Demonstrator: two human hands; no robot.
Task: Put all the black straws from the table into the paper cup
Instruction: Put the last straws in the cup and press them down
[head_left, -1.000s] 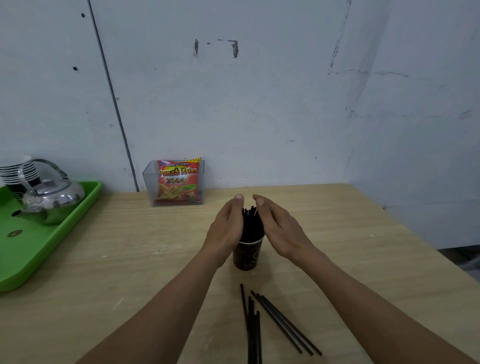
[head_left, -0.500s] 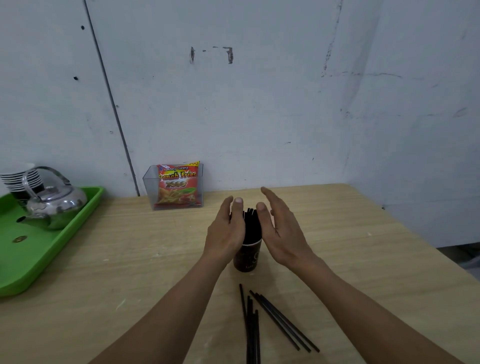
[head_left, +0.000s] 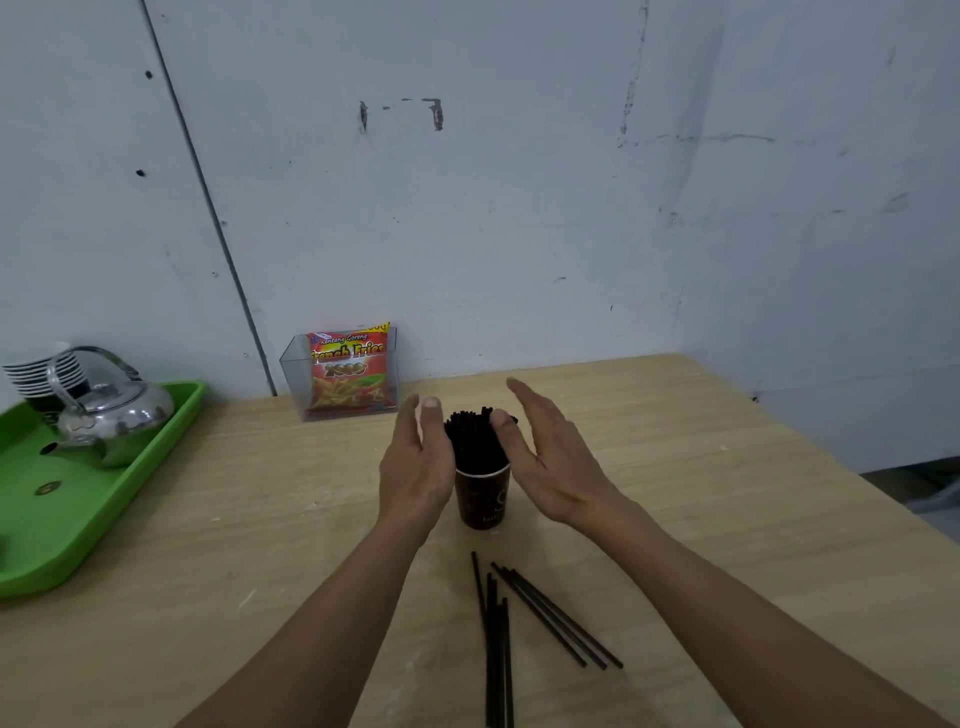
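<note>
From the head view, a dark brown paper cup stands upright near the middle of the pale wooden counter, packed with a bundle of thin black plastic straws that rise above its rim. The left hand and the right hand flank this bundle, palms facing each other; each grip is spread flat with fingers extended and has hold of nothing, though the right thumb looks to touch the straw tops. Nearer the person, several loose black straws lie flat on the counter in two small groups. To the left sits a green plastic tray carrying a shiny metal kettle. A clear plastic box with a red snack packet stands by the wall.
</note>
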